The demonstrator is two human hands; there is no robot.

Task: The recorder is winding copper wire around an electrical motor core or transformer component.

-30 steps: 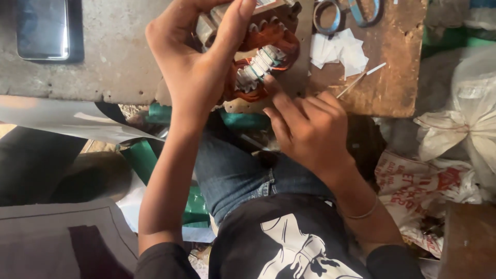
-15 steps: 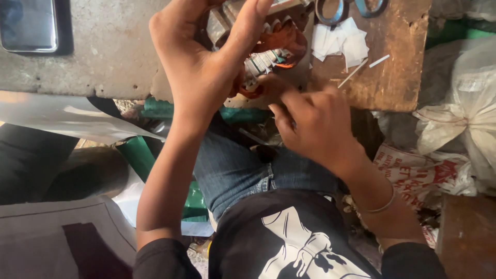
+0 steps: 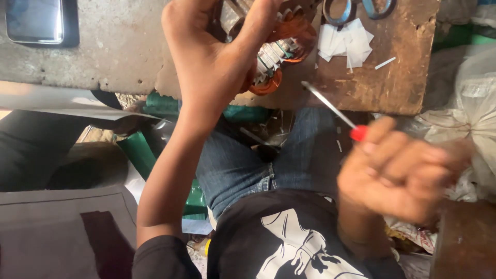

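Motor stator (image 3: 276,51) sits at the workbench's (image 3: 124,57) near edge, left hand (image 3: 217,57) clamped around it. Right hand (image 3: 398,173) just pulled back, fist closed on a red-handled screwdriver (image 3: 333,109), so poking's paused.
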